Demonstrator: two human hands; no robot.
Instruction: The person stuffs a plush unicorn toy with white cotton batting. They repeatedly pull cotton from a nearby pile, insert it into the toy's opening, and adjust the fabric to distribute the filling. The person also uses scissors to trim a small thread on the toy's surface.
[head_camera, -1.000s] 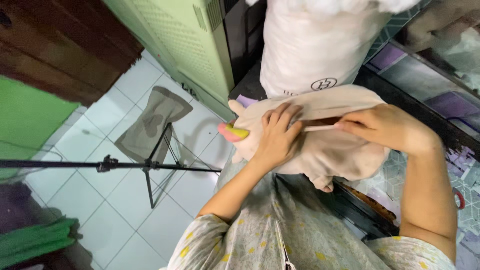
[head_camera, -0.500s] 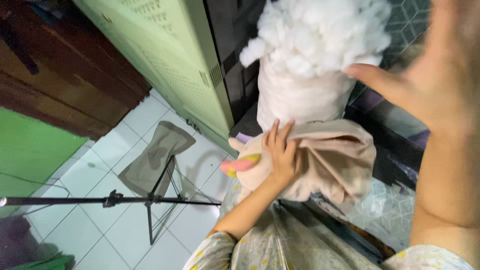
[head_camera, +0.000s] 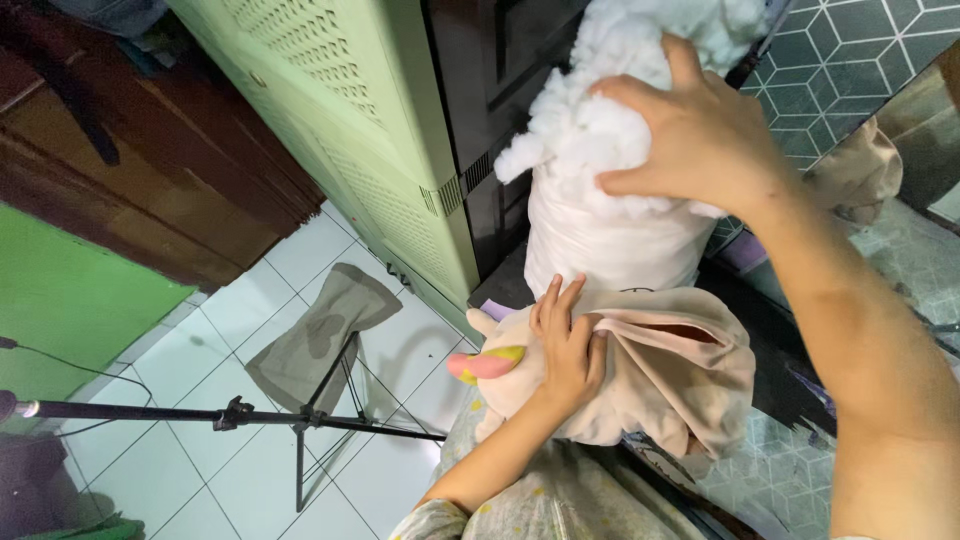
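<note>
My left hand (head_camera: 568, 345) lies flat on the limp beige plush toy skin (head_camera: 640, 375), which rests in my lap below the sack. The fingers are extended and only slightly fanned, the fingertips pointing up toward the sack; the palm presses the fabric down. The thumb runs along a fold of the fabric on the hand's right side. Nothing is pinched between the fingers. A pink and yellow-green horn-shaped piece (head_camera: 485, 363) projects from the skin just left of this hand. A slit-shaped opening (head_camera: 690, 330) with a reddish interior shows in the fabric to the right of the hand, apart from the fingers.

My right hand (head_camera: 695, 135) is on top of the heap of white fluffy fibre stuffing (head_camera: 600, 110) that overflows the white plastic sack (head_camera: 600, 240). The fingers are spread wide and curved over the stuffing, the fingertips sinking into it; the thumb reaches left across the lower edge of the heap. I cannot tell whether a tuft is enclosed under the palm.

The sack stands upright directly behind the plush skin, against a dark cabinet (head_camera: 500, 120). A pale green perforated cabinet (head_camera: 340, 130) stands to the left. A black tripod stand (head_camera: 250, 420) and a grey cloth (head_camera: 320, 330) are on the white tiled floor (head_camera: 200, 350).
</note>
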